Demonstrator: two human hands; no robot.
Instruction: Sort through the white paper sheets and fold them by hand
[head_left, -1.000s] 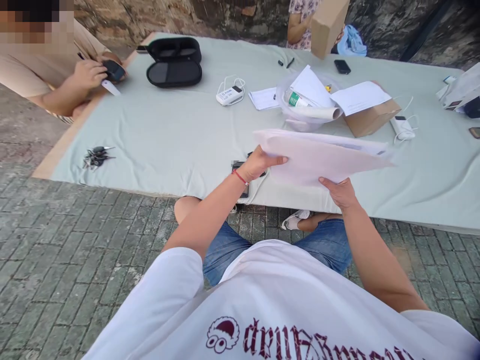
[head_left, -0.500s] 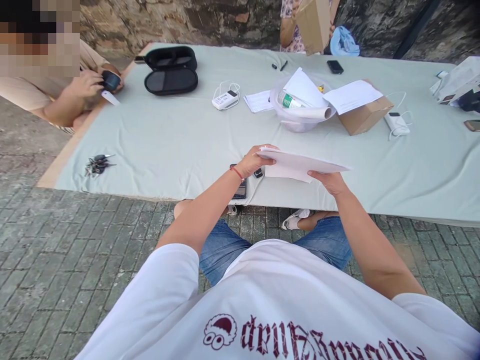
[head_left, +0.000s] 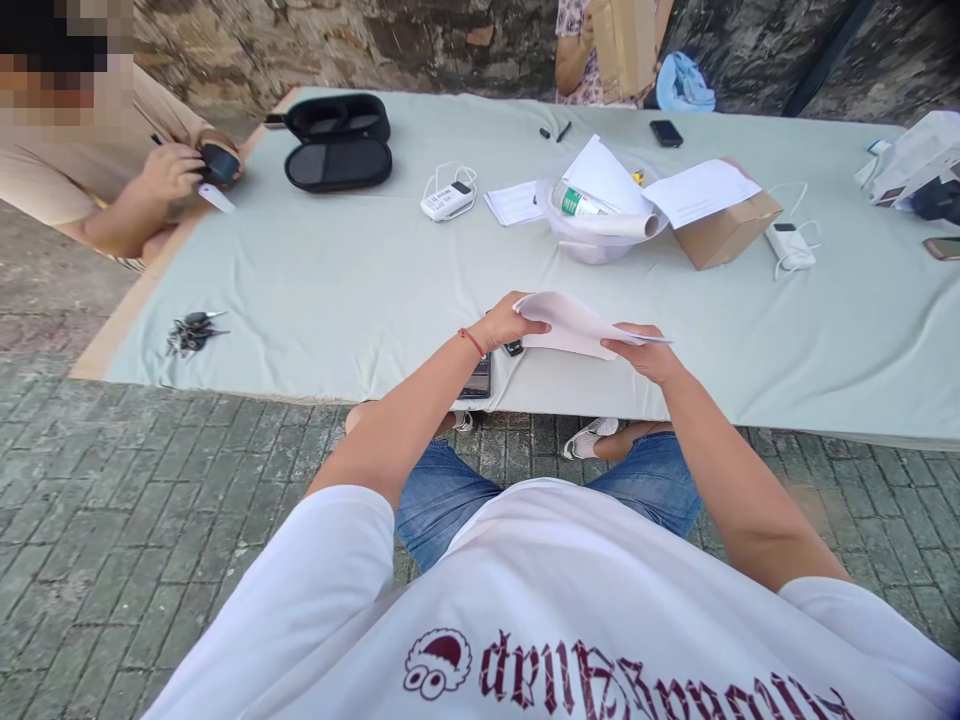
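White sheets of paper (head_left: 574,322) are stretched between my two hands above the near edge of the table. My left hand (head_left: 511,322) grips their left end, thumb on the near side. At the other end my right hand (head_left: 643,350) pinches the paper between thumb and fingers. The upper sheet bows in a curve, and another sheet hangs below it. Under my left wrist lies a dark phone-like device with keys (head_left: 476,378), partly hidden by my arm. Beside it is a small black object (head_left: 514,347).
Beyond my hands stand a clear plastic bowl (head_left: 592,245) with papers and a roll, and a cardboard box (head_left: 727,235) with paper on top. A black case (head_left: 337,160), white power bank (head_left: 448,201) and keys (head_left: 195,332) lie leftward. Two people are at the table's left and far sides.
My right hand has moved slightly left and up along the paper. The upper sheet, nearly flat before, now bends in a curve.
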